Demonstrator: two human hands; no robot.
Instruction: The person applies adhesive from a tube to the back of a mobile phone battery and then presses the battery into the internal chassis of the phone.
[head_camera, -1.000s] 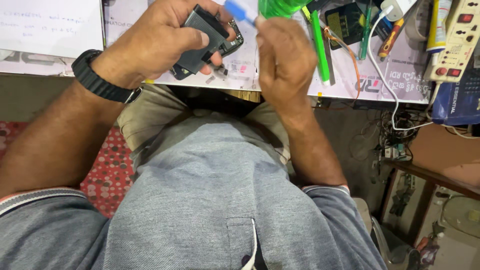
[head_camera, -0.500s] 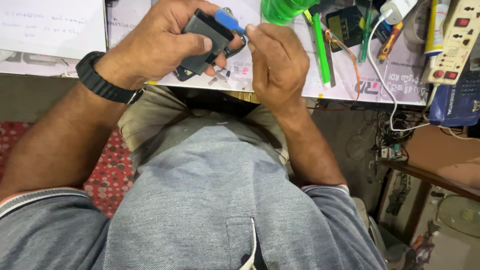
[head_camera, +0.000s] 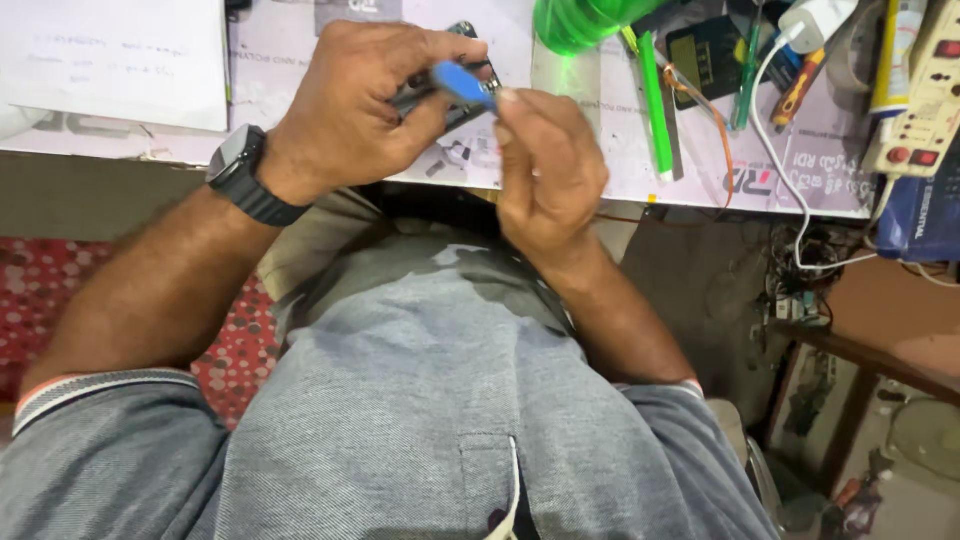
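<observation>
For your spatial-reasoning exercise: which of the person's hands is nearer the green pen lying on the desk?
Right. The right hand is just left of the green pen, pinching a blue tool. The left hand is farther left, holding a dark phone.

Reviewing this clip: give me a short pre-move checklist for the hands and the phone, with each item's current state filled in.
1. Left hand has a firm wrap on the dark phone: ok, fingers curl around it above the desk edge.
2. Right hand controls the blue tool: ok, pinched at the fingertips.
3. Tool tip seated on the phone: cannot tell, the contact spot is hidden by the fingers.
4. Small loose parts on the mat under the hands are accounted for: cannot tell, too small.
5. Space around the hands: not ok, green bottle and green pen sit close to the right hand.
</observation>
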